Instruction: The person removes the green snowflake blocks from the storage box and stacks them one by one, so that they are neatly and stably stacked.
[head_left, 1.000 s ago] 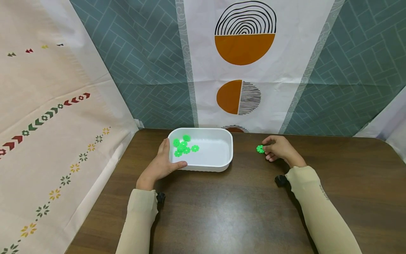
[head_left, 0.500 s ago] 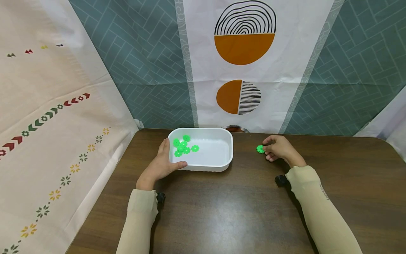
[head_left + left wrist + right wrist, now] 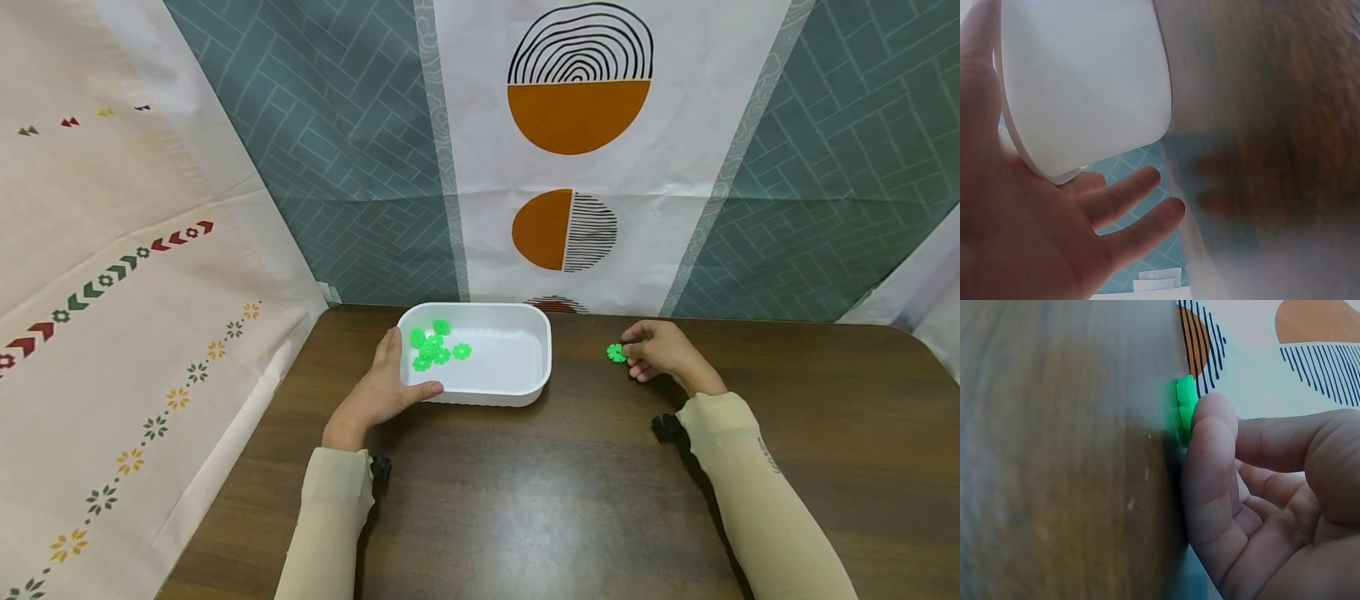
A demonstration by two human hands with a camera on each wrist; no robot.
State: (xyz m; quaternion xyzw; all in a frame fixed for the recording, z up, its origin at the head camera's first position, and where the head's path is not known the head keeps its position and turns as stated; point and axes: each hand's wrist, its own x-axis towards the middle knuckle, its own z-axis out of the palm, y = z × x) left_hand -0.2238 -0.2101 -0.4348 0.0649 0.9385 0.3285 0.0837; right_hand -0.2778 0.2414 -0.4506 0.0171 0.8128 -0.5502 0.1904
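Note:
At the back of the wooden table, my left hand (image 3: 377,392) rests against the left end of a white plastic tray (image 3: 506,354). Its thumb lies along the near rim; in the left wrist view the other fingers (image 3: 1147,225) stretch out straight past the tray's corner. Several green flower-shaped discs (image 3: 427,350) lie inside the tray's left half. To the right of the tray, my right hand (image 3: 667,354) pinches the edge of another green flower disc (image 3: 615,353) at the table surface. Close up, this green disc (image 3: 1185,409) shows only its edge beside the fingertips.
The brown table (image 3: 510,492) extends in front of the hands and to the right. A patterned cloth (image 3: 375,167) hangs behind the table's back edge, and a cream embroidered cloth (image 3: 150,333) borders its left side. Each wrist has a small black device (image 3: 664,427).

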